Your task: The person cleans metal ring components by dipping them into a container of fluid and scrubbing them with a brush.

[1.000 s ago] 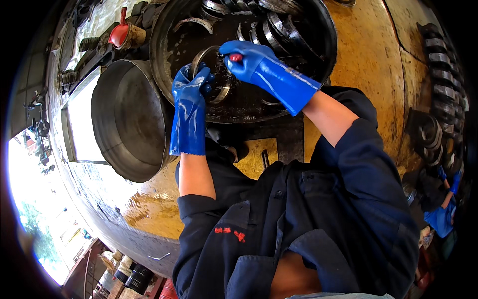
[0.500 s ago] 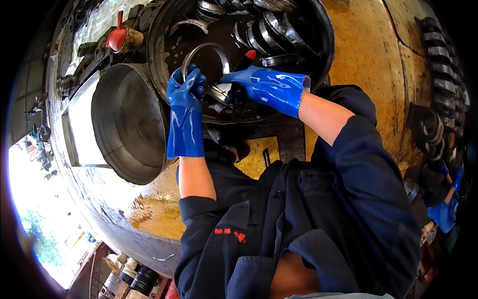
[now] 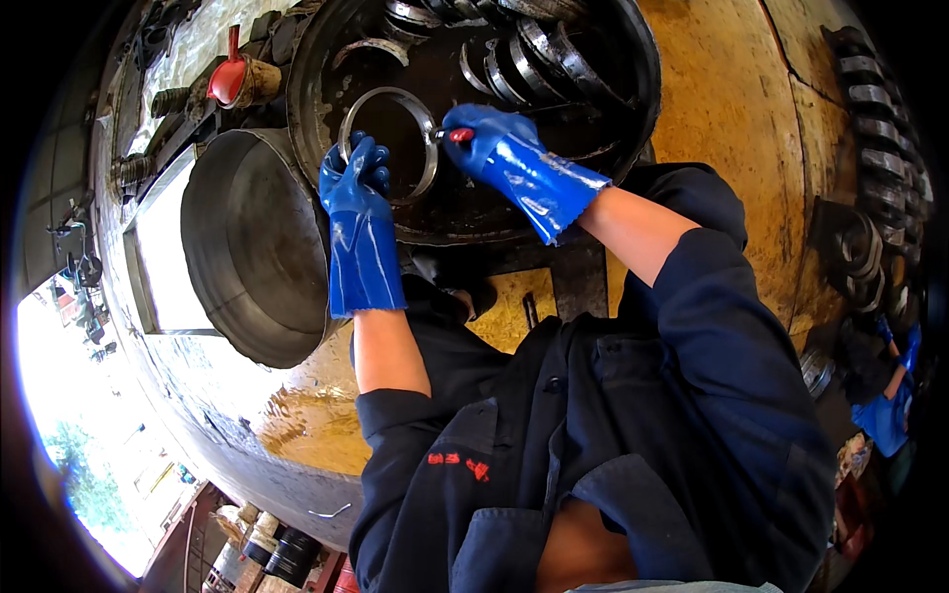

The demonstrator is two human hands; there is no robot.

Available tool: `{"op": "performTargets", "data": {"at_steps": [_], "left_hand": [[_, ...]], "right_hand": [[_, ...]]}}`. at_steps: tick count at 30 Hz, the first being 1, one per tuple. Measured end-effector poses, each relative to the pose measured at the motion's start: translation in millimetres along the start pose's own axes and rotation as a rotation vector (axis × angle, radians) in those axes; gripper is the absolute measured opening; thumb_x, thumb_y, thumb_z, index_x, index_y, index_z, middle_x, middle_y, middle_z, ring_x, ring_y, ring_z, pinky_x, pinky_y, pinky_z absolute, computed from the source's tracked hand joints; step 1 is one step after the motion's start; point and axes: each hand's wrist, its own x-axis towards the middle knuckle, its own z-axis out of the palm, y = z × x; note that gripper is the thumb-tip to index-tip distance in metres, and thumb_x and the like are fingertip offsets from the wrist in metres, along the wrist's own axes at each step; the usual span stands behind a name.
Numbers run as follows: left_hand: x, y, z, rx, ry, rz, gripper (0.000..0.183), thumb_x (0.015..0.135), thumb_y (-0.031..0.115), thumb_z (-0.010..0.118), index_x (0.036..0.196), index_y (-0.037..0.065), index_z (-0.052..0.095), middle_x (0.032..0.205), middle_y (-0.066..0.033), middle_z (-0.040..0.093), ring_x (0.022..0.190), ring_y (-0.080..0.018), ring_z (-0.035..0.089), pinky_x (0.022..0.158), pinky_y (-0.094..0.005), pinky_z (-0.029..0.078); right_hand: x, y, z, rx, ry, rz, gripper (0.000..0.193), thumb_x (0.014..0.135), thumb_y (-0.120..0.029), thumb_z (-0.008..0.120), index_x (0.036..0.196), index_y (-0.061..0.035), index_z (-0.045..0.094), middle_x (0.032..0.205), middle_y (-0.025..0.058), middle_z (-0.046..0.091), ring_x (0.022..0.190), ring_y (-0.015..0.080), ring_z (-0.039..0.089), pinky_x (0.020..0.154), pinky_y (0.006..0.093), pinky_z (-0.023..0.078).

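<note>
My left hand (image 3: 356,183), in a blue rubber glove, is closed on the lower left of a shiny metal ring (image 3: 431,166), which stands tilted above a big round metal tub (image 3: 304,109). In my gloved right hand (image 3: 499,148) is a slim tool with a red end (image 3: 461,135); its kind is hidden by my fingers. The tool's dark tip is at the ring's right side, touching or very close. Dark liquid covers the tub's bottom. Several curved metal half rings (image 3: 529,69) lie in the tub's far part, and a single half ring (image 3: 374,47) is at its far left.
A deep empty-looking metal drum (image 3: 257,247) lies against the tub's left. Beyond it a red scoop (image 3: 227,79) rests in a small bucket (image 3: 262,81). Stacked metal rings (image 3: 875,128) line the far right, with another person's blue glove (image 3: 909,346) below them.
My right hand has moved up and turned, bringing the red-ended tool to the ring's right side. The ring and my left hand have shifted slightly left; the ring now shows its full circle.
</note>
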Motion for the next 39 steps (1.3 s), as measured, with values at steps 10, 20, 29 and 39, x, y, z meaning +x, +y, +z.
{"op": "performTargets", "data": {"at_steps": [10, 20, 29, 39], "left_hand": [[7, 6, -17, -0.025, 0.066, -0.045, 0.020, 0.087, 0.005, 0.079, 0.102, 0.012, 0.069, 0.082, -0.0075, 0.074, 0.061, -0.0142, 0.066, 0.050, -0.0215, 0.047], [-15, 10, 17, 0.121, -0.078, -0.019, 0.025, 0.088, 0.003, 0.076, 0.111, 0.008, 0.068, 0.086, -0.0038, 0.071, 0.070, -0.0123, 0.067, 0.053, -0.0208, 0.046], [-21, -2, 20, 0.203, -0.101, -0.113, 0.023, 0.087, 0.003, 0.077, 0.108, 0.008, 0.068, 0.087, -0.0023, 0.073, 0.067, -0.0118, 0.068, 0.053, -0.0204, 0.045], [-34, 8, 24, 0.298, -0.108, -0.085, 0.023, 0.087, 0.005, 0.079, 0.107, 0.007, 0.069, 0.084, -0.0042, 0.072, 0.065, -0.0112, 0.066, 0.051, -0.0199, 0.044]], "right_hand": [[-2, 1, -46, 0.110, -0.345, -0.213, 0.030, 0.093, -0.006, 0.060, 0.122, -0.0127, 0.066, 0.108, 0.0166, 0.073, 0.092, 0.0322, 0.073, 0.081, 0.0403, 0.056], [11, -11, -20, 0.149, -0.349, 0.061, 0.033, 0.090, -0.040, 0.062, 0.105, -0.0122, 0.073, 0.103, 0.0154, 0.075, 0.100, 0.0388, 0.070, 0.084, 0.0428, 0.056], [24, 22, 21, 1.063, -0.288, 0.326, 0.054, 0.085, -0.023, 0.077, 0.136, -0.0123, 0.064, 0.124, 0.0119, 0.071, 0.101, 0.0323, 0.071, 0.089, 0.0421, 0.059], [3, 3, -20, 0.332, -0.696, 0.250, 0.027, 0.095, -0.021, 0.062, 0.118, -0.0079, 0.070, 0.098, 0.0103, 0.076, 0.084, 0.0206, 0.072, 0.074, 0.0318, 0.055]]}}
